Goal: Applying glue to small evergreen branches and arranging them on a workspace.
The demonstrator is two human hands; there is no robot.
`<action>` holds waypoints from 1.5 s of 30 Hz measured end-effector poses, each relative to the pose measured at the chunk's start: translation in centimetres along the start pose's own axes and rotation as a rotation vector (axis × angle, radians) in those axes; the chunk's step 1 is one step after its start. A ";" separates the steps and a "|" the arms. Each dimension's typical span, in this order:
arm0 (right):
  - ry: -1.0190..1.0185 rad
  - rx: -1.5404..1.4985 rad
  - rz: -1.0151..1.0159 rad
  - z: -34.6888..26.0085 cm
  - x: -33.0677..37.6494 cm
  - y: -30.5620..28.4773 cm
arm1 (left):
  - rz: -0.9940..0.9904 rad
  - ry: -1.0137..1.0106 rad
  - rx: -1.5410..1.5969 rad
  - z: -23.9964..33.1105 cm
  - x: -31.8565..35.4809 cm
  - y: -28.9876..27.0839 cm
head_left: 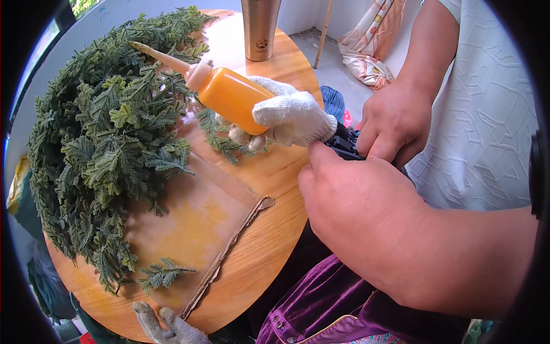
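Observation:
My right hand (295, 114), in a white knit glove, is wrapped round a squeeze bottle (230, 94) of orange-yellow liquid. The bottle is tilted, its long pale nozzle (166, 62) pointing up and left toward the greenery. At my right wrist sits a black strapped device (344, 142). Another person's two bare hands (398, 123) grip it there. Low in the picture, at the table's near edge, my left hand (172, 328) also wears a glove. Its visible fingers are apart and hold nothing; the rest is cut off by the frame.
A big heap of green artificial fern-like sprigs (114, 137) covers the left of the round wooden table (275, 229). Beneath it lies a yellow-stained cardboard sheet (195, 229) with a loose sprig (163, 273). A metal tumbler (260, 31) stands at the far edge. The other person's arms crowd the right side.

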State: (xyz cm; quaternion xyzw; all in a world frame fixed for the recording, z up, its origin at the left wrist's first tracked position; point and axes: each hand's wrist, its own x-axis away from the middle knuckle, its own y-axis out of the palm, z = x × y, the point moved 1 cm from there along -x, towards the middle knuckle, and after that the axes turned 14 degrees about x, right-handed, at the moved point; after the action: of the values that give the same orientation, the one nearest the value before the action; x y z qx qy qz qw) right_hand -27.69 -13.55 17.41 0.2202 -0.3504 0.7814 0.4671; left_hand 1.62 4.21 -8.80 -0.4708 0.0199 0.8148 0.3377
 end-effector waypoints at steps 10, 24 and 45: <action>0.277 -0.222 0.071 -2.3 -3.4 3.2 | -0.072 -0.022 0.126 -0.6 0.4 -1.1; 0.321 -0.720 0.124 -1.3 -4.6 6.4 | -0.023 0.020 -0.037 1.6 -1.0 0.6; 0.308 -0.964 0.138 -1.1 -4.4 8.2 | -0.041 -0.020 -0.044 1.0 -0.4 0.0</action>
State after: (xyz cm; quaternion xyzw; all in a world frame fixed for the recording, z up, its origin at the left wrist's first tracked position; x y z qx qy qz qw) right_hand -32.87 -17.90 10.91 -0.1618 -0.6117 0.5833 0.5092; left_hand 0.99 4.39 -7.89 -0.4704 -0.0110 0.8125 0.3440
